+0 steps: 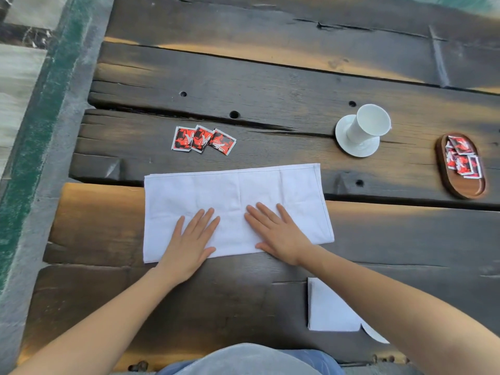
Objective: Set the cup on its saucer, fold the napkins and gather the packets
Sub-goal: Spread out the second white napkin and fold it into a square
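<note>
A white napkin (pixel 232 190) lies folded into a long rectangle in front of me. My left hand (pixel 190 239) and my right hand (pixel 278 234) press flat on its near half, fingers straight. A white cup (pixel 369 124) stands on its white saucer (pixel 345 142) at the right. Three red and black packets (pixel 203 139) lie loose beyond the napkin. More packets (pixel 461 158) sit in an oval wooden tray (pixel 465 185) at the far right. A second white napkin (pixel 330 309), folded small, lies near my right forearm, partly hidden by it.
The dark wooden plank table (pixel 270 77) has gaps and holes between its boards. Its left edge runs beside a grey and green floor strip (pixel 40 131). Bare wood stretches behind the cup and packets.
</note>
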Action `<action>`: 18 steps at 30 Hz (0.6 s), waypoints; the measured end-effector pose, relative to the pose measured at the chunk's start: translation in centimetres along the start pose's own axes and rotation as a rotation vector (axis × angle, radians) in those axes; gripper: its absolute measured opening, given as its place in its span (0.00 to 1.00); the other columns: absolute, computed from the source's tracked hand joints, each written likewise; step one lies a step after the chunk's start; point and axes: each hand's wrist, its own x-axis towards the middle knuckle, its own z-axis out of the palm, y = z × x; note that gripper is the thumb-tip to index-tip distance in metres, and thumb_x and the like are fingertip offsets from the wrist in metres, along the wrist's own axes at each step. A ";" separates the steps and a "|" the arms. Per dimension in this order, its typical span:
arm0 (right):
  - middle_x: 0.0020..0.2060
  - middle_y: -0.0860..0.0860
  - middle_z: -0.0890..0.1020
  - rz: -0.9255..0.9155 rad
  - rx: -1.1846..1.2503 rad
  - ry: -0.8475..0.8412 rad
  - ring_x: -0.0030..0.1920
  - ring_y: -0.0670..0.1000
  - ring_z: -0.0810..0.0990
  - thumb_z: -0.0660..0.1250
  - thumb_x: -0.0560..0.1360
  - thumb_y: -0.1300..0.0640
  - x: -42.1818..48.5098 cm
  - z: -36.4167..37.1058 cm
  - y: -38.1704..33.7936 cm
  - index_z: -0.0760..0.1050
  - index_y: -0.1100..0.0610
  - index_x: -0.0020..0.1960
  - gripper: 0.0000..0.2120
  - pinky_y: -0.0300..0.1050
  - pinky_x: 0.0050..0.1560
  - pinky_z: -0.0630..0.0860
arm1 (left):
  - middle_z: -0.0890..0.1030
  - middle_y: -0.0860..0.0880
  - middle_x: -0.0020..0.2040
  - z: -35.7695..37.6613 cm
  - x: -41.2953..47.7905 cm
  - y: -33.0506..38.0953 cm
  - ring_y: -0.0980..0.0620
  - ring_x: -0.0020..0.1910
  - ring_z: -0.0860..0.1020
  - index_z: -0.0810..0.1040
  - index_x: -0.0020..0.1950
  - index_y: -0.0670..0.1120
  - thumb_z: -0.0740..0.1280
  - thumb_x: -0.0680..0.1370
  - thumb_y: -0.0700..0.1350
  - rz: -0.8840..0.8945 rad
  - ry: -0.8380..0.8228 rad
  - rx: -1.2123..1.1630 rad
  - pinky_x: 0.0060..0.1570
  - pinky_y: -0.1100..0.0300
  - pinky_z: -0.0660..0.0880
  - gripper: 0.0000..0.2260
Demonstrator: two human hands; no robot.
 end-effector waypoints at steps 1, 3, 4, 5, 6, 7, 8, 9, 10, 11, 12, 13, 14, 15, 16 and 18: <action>0.76 0.44 0.38 0.010 0.001 -0.002 0.76 0.50 0.35 0.55 0.79 0.42 -0.4 0.1 0.6 0.41 0.51 0.78 0.35 0.56 0.74 0.37 | 0.49 0.48 0.78 0.0 -0.3 -0.4 0.45 0.77 0.51 0.52 0.77 0.49 0.60 0.79 0.54 -0.007 -0.006 -0.006 0.72 0.42 0.50 0.30; 0.75 0.43 0.35 0.026 0.006 -0.015 0.75 0.48 0.32 0.54 0.80 0.42 -1.5 0.4 1.7 0.39 0.50 0.78 0.35 0.55 0.74 0.36 | 0.49 0.48 0.78 0.4 -1.3 -1.4 0.46 0.77 0.48 0.51 0.77 0.50 0.56 0.80 0.56 -0.023 -0.011 0.010 0.72 0.42 0.49 0.28; 0.74 0.43 0.35 0.033 0.014 -0.021 0.74 0.48 0.32 0.54 0.80 0.43 -2.1 0.6 2.3 0.39 0.49 0.78 0.34 0.54 0.74 0.36 | 0.47 0.49 0.78 0.5 -1.9 -2.0 0.46 0.77 0.46 0.49 0.77 0.51 0.49 0.81 0.58 -0.033 -0.014 0.026 0.73 0.43 0.48 0.26; 0.74 0.43 0.34 0.042 0.022 -0.027 0.74 0.48 0.31 0.54 0.80 0.43 -2.8 0.7 3.0 0.38 0.49 0.77 0.34 0.53 0.74 0.35 | 0.47 0.49 0.78 0.6 -2.6 -2.5 0.47 0.77 0.46 0.49 0.77 0.51 0.41 0.80 0.59 -0.042 -0.013 0.037 0.73 0.43 0.48 0.27; 0.74 0.43 0.34 0.053 0.022 -0.034 0.74 0.47 0.31 0.54 0.80 0.44 -3.5 0.7 3.8 0.38 0.48 0.77 0.34 0.53 0.74 0.35 | 0.49 0.49 0.78 0.6 -3.4 -3.0 0.46 0.76 0.48 0.51 0.77 0.51 0.34 0.79 0.59 -0.044 -0.008 0.046 0.72 0.42 0.50 0.29; 0.74 0.43 0.34 0.066 0.015 -0.042 0.74 0.47 0.30 0.53 0.80 0.44 -4.3 0.7 4.5 0.37 0.48 0.77 0.33 0.53 0.74 0.35 | 0.52 0.48 0.78 0.6 -4.1 -3.4 0.46 0.76 0.51 0.54 0.77 0.50 0.31 0.78 0.58 -0.037 -0.002 0.066 0.71 0.41 0.54 0.31; 0.74 0.43 0.34 0.080 0.002 -0.048 0.74 0.48 0.30 0.53 0.81 0.45 -5.1 0.7 5.3 0.37 0.48 0.77 0.33 0.52 0.74 0.35 | 0.56 0.47 0.77 0.7 -4.8 -3.8 0.46 0.76 0.53 0.57 0.76 0.50 0.32 0.79 0.56 -0.039 0.001 0.087 0.70 0.41 0.56 0.30; 0.74 0.43 0.34 0.094 -0.012 -0.052 0.74 0.48 0.30 0.53 0.81 0.45 -5.9 0.7 6.0 0.37 0.48 0.77 0.32 0.52 0.74 0.35 | 0.57 0.47 0.77 0.9 -5.4 -4.2 0.46 0.76 0.53 0.58 0.76 0.50 0.36 0.81 0.53 -0.046 0.000 0.097 0.70 0.41 0.57 0.27; 0.74 0.43 0.34 0.108 -0.022 -0.057 0.74 0.49 0.31 0.53 0.81 0.46 -6.6 0.7 6.6 0.38 0.48 0.77 0.32 0.52 0.74 0.36 | 0.57 0.47 0.77 1.2 -5.8 -4.6 0.47 0.76 0.52 0.58 0.76 0.50 0.42 0.81 0.51 -0.057 0.008 0.092 0.70 0.42 0.56 0.23; 0.74 0.43 0.34 0.127 -0.022 -0.060 0.75 0.49 0.32 0.53 0.81 0.47 -7.2 0.7 7.1 0.38 0.47 0.77 0.31 0.52 0.74 0.37 | 0.56 0.48 0.78 1.5 -6.1 -4.9 0.49 0.76 0.51 0.57 0.76 0.51 0.49 0.82 0.49 -0.069 0.016 0.071 0.71 0.42 0.55 0.22; 0.74 0.43 0.34 0.153 -0.012 -0.059 0.75 0.49 0.34 0.53 0.82 0.48 -7.8 0.7 7.5 0.39 0.47 0.77 0.31 0.52 0.75 0.38 | 0.54 0.48 0.78 1.6 -6.2 -5.2 0.50 0.76 0.49 0.56 0.77 0.52 0.55 0.81 0.46 -0.085 0.017 0.036 0.72 0.43 0.53 0.23; 0.74 0.42 0.34 0.184 0.000 -0.057 0.76 0.48 0.36 0.53 0.82 0.49 -8.3 0.7 8.0 0.39 0.46 0.77 0.31 0.52 0.75 0.40 | 0.53 0.49 0.78 1.6 -6.3 -5.4 0.50 0.76 0.49 0.56 0.77 0.53 0.58 0.80 0.43 -0.099 0.015 0.005 0.72 0.43 0.52 0.26; 0.73 0.42 0.34 0.215 0.007 -0.055 0.77 0.48 0.38 0.54 0.82 0.51 -8.8 0.7 8.3 0.40 0.46 0.77 0.30 0.52 0.75 0.41 | 0.53 0.49 0.78 1.6 -6.5 -5.6 0.50 0.76 0.49 0.56 0.76 0.54 0.60 0.79 0.41 -0.106 0.015 -0.014 0.72 0.44 0.51 0.28; 0.73 0.41 0.34 0.241 0.010 -0.051 0.77 0.48 0.40 0.54 0.82 0.51 -9.3 0.8 8.7 0.41 0.46 0.77 0.30 0.52 0.75 0.43 | 0.53 0.49 0.78 1.6 -6.6 -5.8 0.50 0.77 0.49 0.56 0.76 0.55 0.60 0.78 0.40 -0.108 0.017 -0.017 0.72 0.44 0.51 0.29; 0.73 0.40 0.34 0.261 0.011 -0.048 0.78 0.49 0.41 0.54 0.82 0.52 -9.8 0.9 9.0 0.41 0.45 0.77 0.30 0.53 0.75 0.44 | 0.53 0.49 0.78 1.6 -6.8 -6.0 0.50 0.77 0.50 0.56 0.76 0.55 0.60 0.78 0.39 -0.109 0.019 -0.018 0.72 0.44 0.51 0.29; 0.73 0.39 0.35 0.295 0.024 -0.050 0.78 0.48 0.43 0.53 0.82 0.53 -10.5 1.2 9.4 0.42 0.45 0.77 0.29 0.53 0.75 0.44 | 0.54 0.49 0.78 1.6 -7.1 -6.5 0.50 0.77 0.52 0.56 0.76 0.56 0.61 0.77 0.39 -0.115 0.023 -0.012 0.72 0.43 0.51 0.30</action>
